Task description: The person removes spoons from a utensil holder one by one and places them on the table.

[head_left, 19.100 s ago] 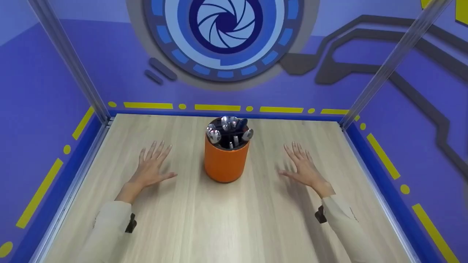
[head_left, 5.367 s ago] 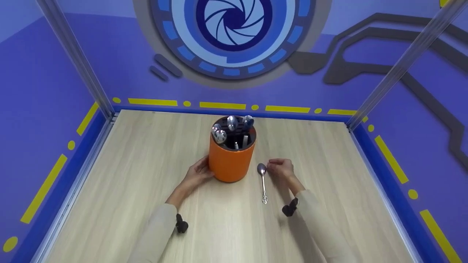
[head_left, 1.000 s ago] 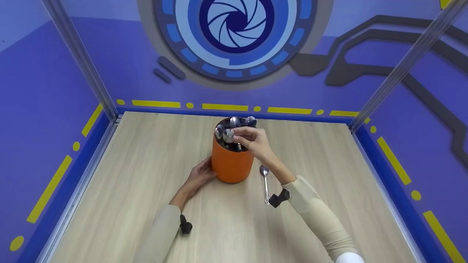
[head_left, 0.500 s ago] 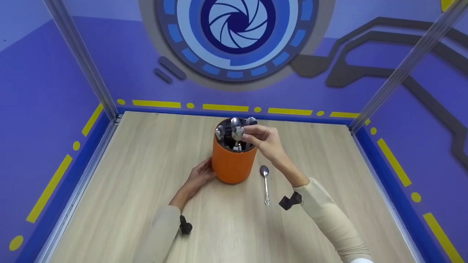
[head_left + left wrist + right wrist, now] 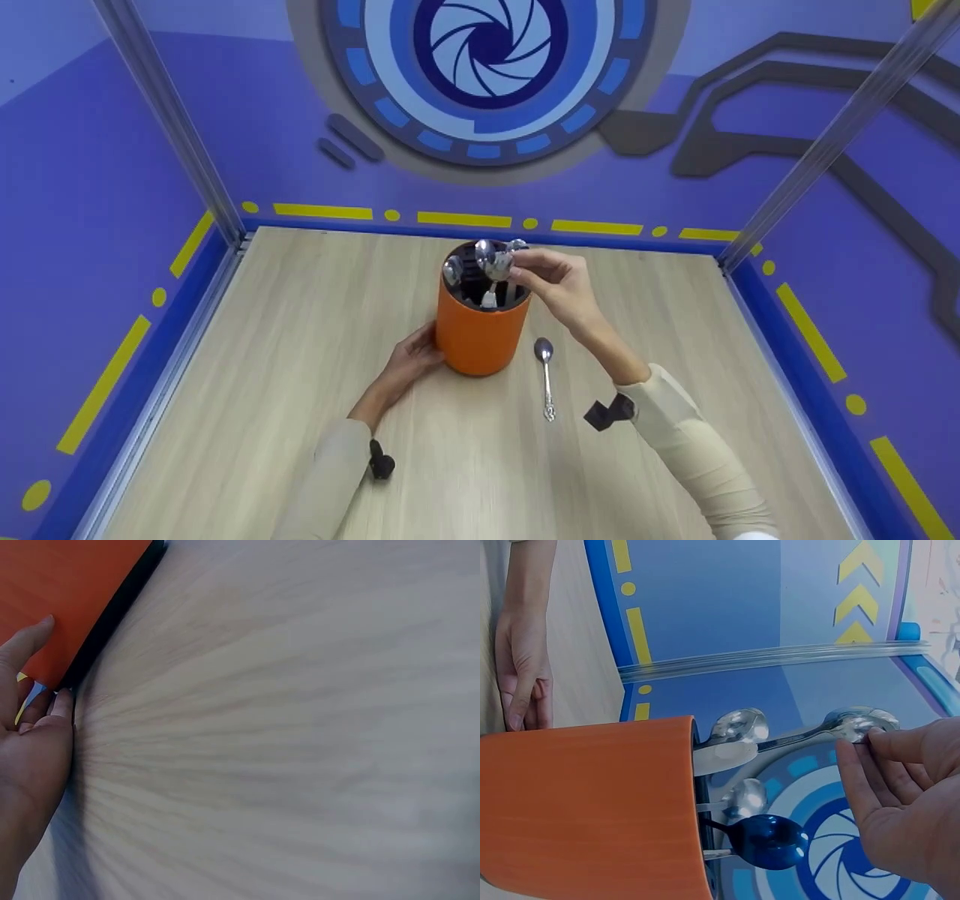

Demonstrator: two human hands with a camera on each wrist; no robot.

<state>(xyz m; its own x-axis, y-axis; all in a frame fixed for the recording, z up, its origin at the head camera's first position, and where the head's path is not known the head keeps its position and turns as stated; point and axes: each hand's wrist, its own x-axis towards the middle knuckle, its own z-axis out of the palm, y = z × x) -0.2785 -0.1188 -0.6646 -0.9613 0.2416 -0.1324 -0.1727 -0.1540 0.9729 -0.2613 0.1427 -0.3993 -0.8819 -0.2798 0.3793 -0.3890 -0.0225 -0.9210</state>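
Observation:
An orange cylindrical cutlery holder [image 5: 480, 341] with a black slotted inside stands on the wooden table. My left hand [image 5: 405, 364] cups its lower left side; in the left wrist view, the thumb [image 5: 34, 641] lies against the orange wall. Between thumb and fingertips, my right hand [image 5: 566, 292] pinches the bowl of a silver spoon [image 5: 862, 720] above the rim, its handle slanting down toward the holder. Other spoons stand bowl up inside, including a silver one [image 5: 453, 268] at the left and a dark blue one [image 5: 776, 841]. A pale flat handle [image 5: 727, 757] shows near the rim.
A silver spoon [image 5: 544, 349] with an ornate handle lies on the table [image 5: 300, 300] right of the holder, below my right forearm. Blue-purple panels [image 5: 247, 120] with metal corner posts enclose the table at the back and sides.
Over the last second, my right hand has moved right with the pinched spoon, from the holder's front left. Earlier, that hand was beside the spoon on the table. My left hand has stayed put.

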